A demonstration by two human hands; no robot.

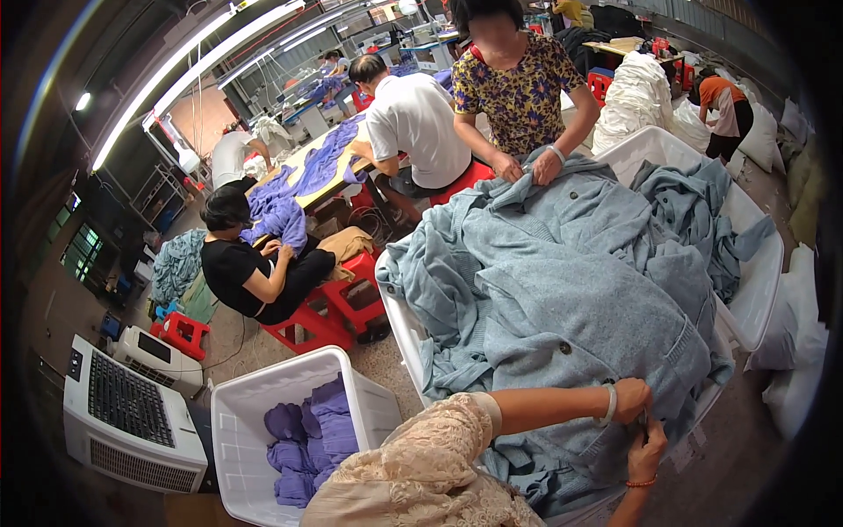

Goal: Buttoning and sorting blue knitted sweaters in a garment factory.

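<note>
Lace sleeve [430,474] right up close, then the big heap of light blue cardigans [562,299] filling the white tub [755,290]. Left hand [630,400] and right hand [647,452] are both pinched shut on one cardigan's hem, looks like checking or trimming it; turning it over likely needs a firm grip. Busy workshop, concrete floor, purple knits in a bin [255,413]

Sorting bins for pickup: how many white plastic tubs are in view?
2. One tub at lower left holds purple garments; the other tub, centre-right, is heaped with blue-grey knitwear. More may be hidden behind.
</note>
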